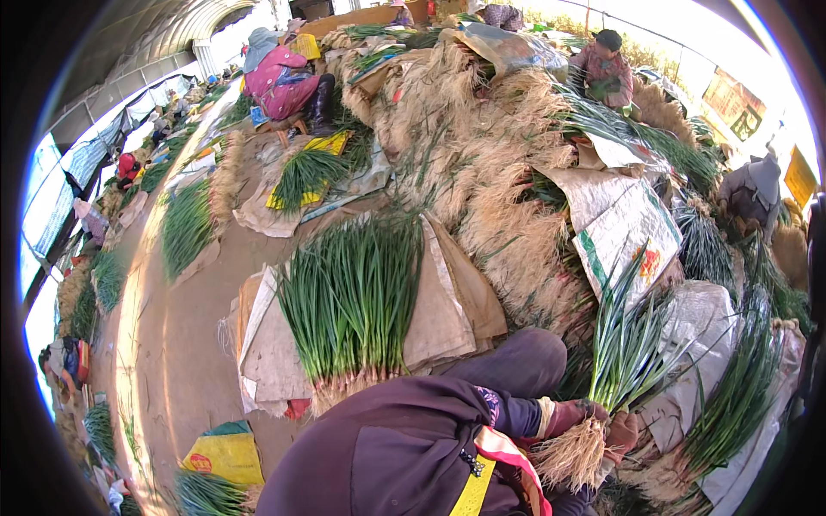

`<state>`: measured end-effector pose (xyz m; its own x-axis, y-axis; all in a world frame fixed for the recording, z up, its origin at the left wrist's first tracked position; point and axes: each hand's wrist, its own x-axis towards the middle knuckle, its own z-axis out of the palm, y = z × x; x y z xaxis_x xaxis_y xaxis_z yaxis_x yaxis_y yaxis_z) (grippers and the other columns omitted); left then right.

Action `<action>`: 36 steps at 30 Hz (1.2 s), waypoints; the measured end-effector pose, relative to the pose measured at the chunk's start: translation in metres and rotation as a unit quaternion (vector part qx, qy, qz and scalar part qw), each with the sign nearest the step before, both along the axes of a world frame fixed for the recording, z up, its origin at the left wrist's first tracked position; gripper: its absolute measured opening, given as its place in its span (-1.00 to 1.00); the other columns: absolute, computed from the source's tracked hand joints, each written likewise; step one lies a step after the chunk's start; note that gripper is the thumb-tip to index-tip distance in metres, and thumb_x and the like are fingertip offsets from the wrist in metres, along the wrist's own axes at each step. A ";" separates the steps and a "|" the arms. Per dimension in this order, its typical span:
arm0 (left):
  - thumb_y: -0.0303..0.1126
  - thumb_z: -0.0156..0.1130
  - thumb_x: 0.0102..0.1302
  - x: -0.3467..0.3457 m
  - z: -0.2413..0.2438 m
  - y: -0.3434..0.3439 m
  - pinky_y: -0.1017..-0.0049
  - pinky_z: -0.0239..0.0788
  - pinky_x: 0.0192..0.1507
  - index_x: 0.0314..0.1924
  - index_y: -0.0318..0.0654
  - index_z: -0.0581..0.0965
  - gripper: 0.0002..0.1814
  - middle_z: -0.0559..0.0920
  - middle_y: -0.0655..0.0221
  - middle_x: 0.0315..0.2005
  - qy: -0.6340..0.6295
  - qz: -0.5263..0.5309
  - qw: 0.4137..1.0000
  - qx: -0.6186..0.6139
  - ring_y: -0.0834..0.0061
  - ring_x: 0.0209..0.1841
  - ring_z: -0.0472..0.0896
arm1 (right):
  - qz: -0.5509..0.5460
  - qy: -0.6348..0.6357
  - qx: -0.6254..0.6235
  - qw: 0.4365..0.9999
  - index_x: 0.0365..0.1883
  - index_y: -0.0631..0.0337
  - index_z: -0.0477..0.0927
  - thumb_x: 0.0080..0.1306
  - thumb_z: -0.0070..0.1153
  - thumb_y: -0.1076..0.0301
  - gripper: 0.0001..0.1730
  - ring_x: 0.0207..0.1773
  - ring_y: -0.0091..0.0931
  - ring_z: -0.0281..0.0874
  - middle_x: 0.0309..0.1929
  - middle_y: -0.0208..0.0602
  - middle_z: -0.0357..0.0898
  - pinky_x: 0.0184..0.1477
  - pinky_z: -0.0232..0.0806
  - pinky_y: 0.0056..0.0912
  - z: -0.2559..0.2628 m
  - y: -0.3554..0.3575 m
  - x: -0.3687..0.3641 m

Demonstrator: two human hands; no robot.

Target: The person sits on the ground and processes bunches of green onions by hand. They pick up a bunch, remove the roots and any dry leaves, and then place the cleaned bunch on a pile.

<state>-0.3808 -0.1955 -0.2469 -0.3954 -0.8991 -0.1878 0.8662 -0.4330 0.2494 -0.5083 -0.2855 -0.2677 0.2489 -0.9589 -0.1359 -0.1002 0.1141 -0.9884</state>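
Note:
Both of my hands wear reddish-brown gloves and are at the lower right. My left hand [576,414] grips a bunch of green onions [623,361] just above its roots. My right hand [622,433] closes around the same bunch from the other side. The leaves point up and away, and pale, stringy roots [576,451] hang over my lap. Beyond my knee [523,361], a neat row of green onions [355,290] lies on flattened woven sacks [445,309], roots towards me. Another onion pile [735,387] lies to my right, on a whitish sack.
A large heap of rooted onions [452,148] rises ahead, partly under a white woven sack [626,219]. One person [284,84] sits on a low stool; another [606,71] is behind the heap. More onions [187,219] lie along the dirt floor [200,342]. A yellow sack [226,455] lies lower left.

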 end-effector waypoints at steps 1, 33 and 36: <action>-0.30 0.12 0.12 -0.002 -0.002 0.003 0.45 0.40 -0.43 -0.44 -0.22 0.50 -0.85 0.56 0.37 -0.56 -0.018 0.017 1.000 0.006 0.47 -0.55 0.52 | -0.004 -0.004 0.002 1.000 -0.62 0.26 0.45 0.16 -0.07 0.38 -0.79 -0.56 -0.56 0.32 -0.65 -0.38 0.38 -0.53 0.19 -0.47 0.000 0.004 -0.003; -0.30 0.11 0.12 0.065 0.046 0.019 0.44 0.33 -0.13 -0.11 -0.30 0.46 -0.66 0.56 0.24 -0.32 -0.294 -0.110 0.912 -0.262 0.42 -0.23 0.51 | 0.116 -0.268 0.264 0.919 -0.04 0.38 0.40 0.19 -0.07 -0.01 -0.40 -0.10 -0.39 0.42 -0.16 -0.15 0.49 0.01 0.22 -0.35 0.019 0.042 0.017; -0.25 0.20 0.05 0.060 0.079 0.000 0.42 0.30 -0.19 -0.15 -0.30 0.48 -0.62 0.56 0.25 -0.37 -0.441 -0.105 0.819 -0.352 0.43 -0.27 0.50 | 0.130 -0.353 0.133 0.917 0.03 0.40 0.33 0.15 -0.05 -0.09 -0.29 -0.01 -0.34 0.38 -0.08 -0.09 0.44 0.09 0.17 -0.32 0.038 0.041 0.011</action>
